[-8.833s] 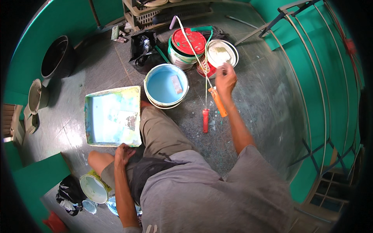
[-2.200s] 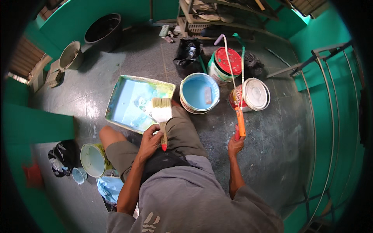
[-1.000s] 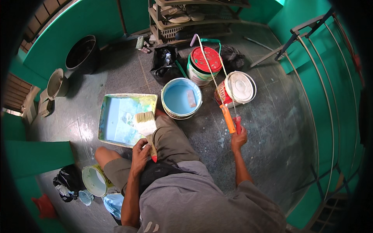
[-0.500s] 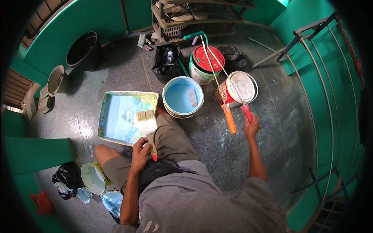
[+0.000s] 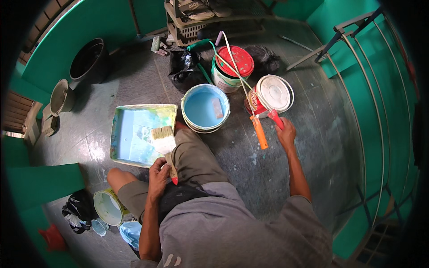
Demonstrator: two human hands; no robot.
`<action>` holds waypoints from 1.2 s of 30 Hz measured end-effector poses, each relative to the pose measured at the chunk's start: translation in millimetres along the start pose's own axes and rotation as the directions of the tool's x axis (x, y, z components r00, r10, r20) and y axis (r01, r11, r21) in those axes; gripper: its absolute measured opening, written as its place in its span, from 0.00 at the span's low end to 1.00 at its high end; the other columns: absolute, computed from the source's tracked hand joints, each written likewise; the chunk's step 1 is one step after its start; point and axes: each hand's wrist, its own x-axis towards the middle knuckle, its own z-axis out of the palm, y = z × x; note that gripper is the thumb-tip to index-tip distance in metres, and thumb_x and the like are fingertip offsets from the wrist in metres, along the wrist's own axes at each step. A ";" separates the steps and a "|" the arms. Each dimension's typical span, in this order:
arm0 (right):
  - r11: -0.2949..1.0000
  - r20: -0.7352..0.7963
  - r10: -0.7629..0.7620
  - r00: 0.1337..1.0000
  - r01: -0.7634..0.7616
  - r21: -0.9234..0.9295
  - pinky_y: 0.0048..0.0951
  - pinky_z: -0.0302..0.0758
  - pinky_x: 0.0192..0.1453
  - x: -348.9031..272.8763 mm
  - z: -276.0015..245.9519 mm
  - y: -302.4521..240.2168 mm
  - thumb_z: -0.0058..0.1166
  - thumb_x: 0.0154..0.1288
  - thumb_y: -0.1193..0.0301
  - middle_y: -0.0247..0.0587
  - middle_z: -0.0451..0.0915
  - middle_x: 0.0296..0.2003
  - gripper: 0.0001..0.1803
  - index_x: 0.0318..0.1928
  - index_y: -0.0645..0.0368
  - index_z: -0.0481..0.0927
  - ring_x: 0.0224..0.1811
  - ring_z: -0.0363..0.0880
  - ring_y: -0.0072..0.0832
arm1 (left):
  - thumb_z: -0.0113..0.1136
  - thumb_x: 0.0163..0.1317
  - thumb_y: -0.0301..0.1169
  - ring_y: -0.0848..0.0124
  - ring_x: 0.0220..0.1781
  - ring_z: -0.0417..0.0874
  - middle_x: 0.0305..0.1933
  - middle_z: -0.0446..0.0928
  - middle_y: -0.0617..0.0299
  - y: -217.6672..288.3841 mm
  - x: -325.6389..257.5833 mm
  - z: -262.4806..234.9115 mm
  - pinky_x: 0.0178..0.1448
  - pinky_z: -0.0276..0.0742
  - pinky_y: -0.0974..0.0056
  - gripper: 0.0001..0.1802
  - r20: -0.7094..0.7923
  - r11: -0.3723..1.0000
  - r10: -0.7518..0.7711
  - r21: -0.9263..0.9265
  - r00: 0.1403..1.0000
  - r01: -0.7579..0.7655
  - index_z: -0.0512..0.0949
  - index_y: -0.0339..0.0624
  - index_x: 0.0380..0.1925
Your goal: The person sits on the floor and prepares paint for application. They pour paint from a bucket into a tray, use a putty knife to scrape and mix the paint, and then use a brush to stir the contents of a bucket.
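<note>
My left hand (image 5: pixel 158 177) is closed round the wooden handle of a wide paintbrush (image 5: pixel 166 145), whose pale bristles point away over the near right corner of a paint tray (image 5: pixel 114 134). Light blue paint lies in the tray. At the right, my right hand (image 5: pixel 287 133) grips the red handle of a paint roller (image 5: pixel 275 119). That roller's long wire frame slants up and left over the lidded buckets. Beside it, an orange-handled roller (image 5: pixel 259 132) lies with its handle over the floor. An open bucket (image 5: pixel 184 103) of light blue paint, with a greyish block inside, stands between my hands.
A red-lidded bucket (image 5: pixel 239 61), a white-lidded bucket (image 5: pixel 274 93) and a black plastic bag (image 5: pixel 183 69) stand beyond. Farther back is a shoe rack (image 5: pixel 183 22). Metal railing (image 5: pixel 362 89) runs along the right. Left are a black tub (image 5: pixel 89 60) and an empty-looking paint pail (image 5: pixel 107 207).
My right hand has moved slightly up and left with the red-handled roller, and the roller's far end has swung. My left hand still holds the paintbrush. The whole view has shifted a little.
</note>
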 end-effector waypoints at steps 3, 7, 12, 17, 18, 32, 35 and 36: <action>0.999 0.120 0.012 0.993 -0.008 -0.040 0.40 0.71 0.44 0.3 -0.6 5.9 0.59 0.47 0.70 0.45 0.77 0.37 0.18 0.42 0.58 0.76 0.40 0.76 0.44 | 0.47 0.62 0.25 0.73 0.33 0.79 0.33 0.74 0.62 2.5 0.1 2.5 0.37 0.77 0.70 0.07 0.001 1.000 0.002 0.013 1.000 -0.002 0.69 0.35 0.40; 1.000 0.164 0.005 0.986 -0.002 -0.019 0.40 0.72 0.45 -1.9 10.4 16.4 0.60 0.48 0.67 0.47 0.78 0.37 0.20 0.43 0.59 0.76 0.41 0.76 0.44 | 0.47 0.63 0.26 0.73 0.34 0.80 0.33 0.74 0.62 2.4 1.0 0.5 0.38 0.77 0.69 0.07 -0.025 1.000 -0.023 0.004 0.999 0.023 0.69 0.34 0.39; 0.994 0.204 0.068 0.977 -0.084 0.073 0.39 0.72 0.45 -7.7 17.2 33.5 0.61 0.48 0.65 0.48 0.78 0.37 0.20 0.43 0.59 0.76 0.41 0.77 0.44 | 0.47 0.63 0.28 0.72 0.34 0.80 0.35 0.74 0.60 1.1 2.7 4.5 0.38 0.77 0.69 0.10 -0.026 0.999 -0.010 0.030 1.000 0.011 0.69 0.34 0.42; 0.988 0.230 0.079 0.970 -0.106 0.110 0.39 0.72 0.44 -6.3 17.4 15.5 0.60 0.50 0.63 0.49 0.78 0.38 0.20 0.43 0.61 0.77 0.39 0.77 0.43 | 0.46 0.64 0.27 0.73 0.35 0.79 0.35 0.74 0.60 5.8 -1.4 3.9 0.38 0.77 0.70 0.09 -0.028 0.999 -0.016 0.051 0.999 0.018 0.70 0.33 0.40; 0.989 0.186 0.076 0.980 -0.098 0.109 0.39 0.72 0.44 -7.4 17.6 15.0 0.59 0.51 0.62 0.49 0.78 0.37 0.20 0.43 0.61 0.77 0.39 0.77 0.43 | 0.46 0.64 0.27 0.74 0.35 0.79 0.35 0.74 0.60 5.6 -0.4 3.5 0.38 0.76 0.71 0.09 -0.024 0.998 -0.023 0.065 0.999 0.025 0.70 0.33 0.40; 0.995 -0.002 -0.098 0.995 0.098 0.025 0.40 0.72 0.41 67.3 22.3 28.9 0.55 0.54 0.65 0.45 0.78 0.31 0.11 0.34 0.58 0.81 0.35 0.77 0.41 | 0.45 0.64 0.28 0.82 0.28 0.73 0.30 0.77 0.62 4.2 3.3 6.8 0.30 0.67 0.78 0.09 -0.009 0.997 -0.017 0.073 1.000 0.017 0.71 0.36 0.40; 0.958 0.140 -0.266 0.954 0.278 -0.072 0.39 0.73 0.41 75.7 24.5 15.7 0.54 0.55 0.67 0.45 0.77 0.31 0.10 0.34 0.60 0.81 0.35 0.77 0.42 | 0.46 0.64 0.28 0.82 0.26 0.72 0.30 0.77 0.63 5.8 2.3 10.2 0.29 0.65 0.78 0.09 -0.026 0.997 -0.023 0.074 0.999 0.024 0.71 0.36 0.40; 0.949 0.204 -0.281 0.938 0.303 -0.088 0.38 0.73 0.41 78.4 24.4 12.7 0.54 0.55 0.68 0.45 0.76 0.31 0.10 0.34 0.60 0.81 0.36 0.77 0.41 | 0.46 0.64 0.28 0.82 0.26 0.72 0.30 0.77 0.63 6.7 2.4 10.7 0.29 0.65 0.78 0.09 -0.032 0.997 -0.025 0.076 0.999 0.027 0.71 0.36 0.40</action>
